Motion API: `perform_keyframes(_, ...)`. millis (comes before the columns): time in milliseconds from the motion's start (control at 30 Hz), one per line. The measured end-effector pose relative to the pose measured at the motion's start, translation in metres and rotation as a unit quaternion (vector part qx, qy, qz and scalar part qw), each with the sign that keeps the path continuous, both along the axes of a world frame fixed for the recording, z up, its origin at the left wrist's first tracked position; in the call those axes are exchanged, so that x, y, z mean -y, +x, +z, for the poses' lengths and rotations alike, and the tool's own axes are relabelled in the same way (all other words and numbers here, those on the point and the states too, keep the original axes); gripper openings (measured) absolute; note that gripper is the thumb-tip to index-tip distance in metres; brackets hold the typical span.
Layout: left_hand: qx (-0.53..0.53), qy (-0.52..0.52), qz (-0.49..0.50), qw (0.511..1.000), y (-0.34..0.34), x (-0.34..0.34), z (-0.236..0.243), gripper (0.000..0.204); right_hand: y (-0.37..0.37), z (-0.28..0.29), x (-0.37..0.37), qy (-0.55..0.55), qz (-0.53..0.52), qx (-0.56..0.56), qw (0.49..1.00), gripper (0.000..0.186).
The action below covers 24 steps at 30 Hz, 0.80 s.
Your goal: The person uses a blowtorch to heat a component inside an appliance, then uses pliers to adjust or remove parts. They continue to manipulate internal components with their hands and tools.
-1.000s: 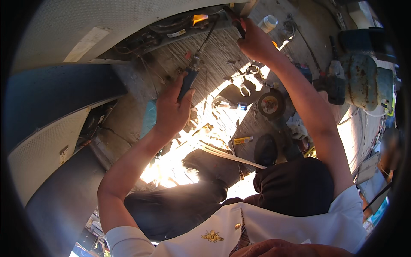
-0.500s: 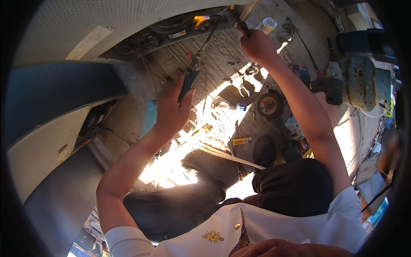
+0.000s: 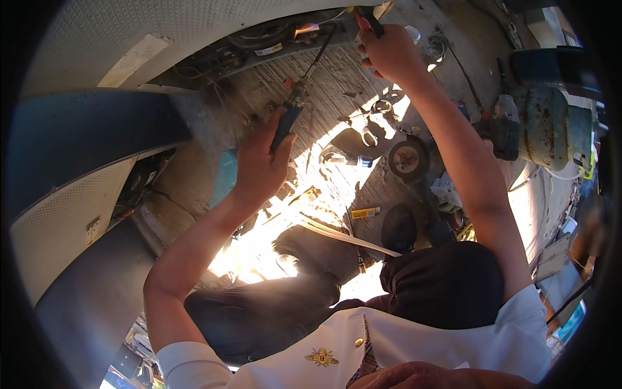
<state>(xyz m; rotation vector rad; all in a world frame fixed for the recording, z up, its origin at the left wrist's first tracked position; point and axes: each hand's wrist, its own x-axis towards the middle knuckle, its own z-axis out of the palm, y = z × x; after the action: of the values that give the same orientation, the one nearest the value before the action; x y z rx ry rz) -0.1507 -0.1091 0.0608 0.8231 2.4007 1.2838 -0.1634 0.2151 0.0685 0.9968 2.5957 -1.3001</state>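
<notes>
My left hand point(image 3: 262, 162) is wrapped around the dark handle of a gas torch point(image 3: 287, 122). The torch's thin tube reaches up to the open underside of a large textured metal panel point(image 3: 214, 32), and an orange flame point(image 3: 306, 30) burns beside its tip. At the panel's upper right edge, my right hand point(image 3: 394, 58) grips what look like pliers point(image 3: 372, 21) with dark and red handles. Their jaws are mostly hidden under the edge, near a thin pale tube point(image 3: 340, 14). Dark pipes and wires point(image 3: 240, 48) show inside the opening.
On the grooved, sunlit floor lie a round wheel-like disc point(image 3: 409, 159), a yellow packet point(image 3: 365, 212), pale strips point(image 3: 350, 238) and several small parts. A rusty gas cylinder point(image 3: 543, 126) stands at the right, beside a cordless drill point(image 3: 505, 126). A dark curved panel point(image 3: 97, 149) stands at the left.
My right hand has moved up and slightly left, bringing the pliers closer to the panel's edge. The torch in my left hand has barely moved, its flame still burning.
</notes>
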Motion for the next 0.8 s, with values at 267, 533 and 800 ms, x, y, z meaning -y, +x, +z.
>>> perform_keyframes(267,-0.005,0.000,0.000,1.000,0.000,0.001,-0.001,0.046,-0.009,-0.018,-0.005,0.056,0.029,0.016,0.998,0.037)
perform_keyframes(533,0.008,-0.019,-0.007,1.000,0.001,0.004,-0.003,0.046,-0.007,0.000,-0.004,0.053,0.105,0.032,0.993,0.038)
perform_keyframes(800,0.022,-0.018,-0.007,1.000,0.001,0.003,-0.001,0.045,0.000,-0.023,-0.010,0.076,0.072,-0.018,0.994,0.038)
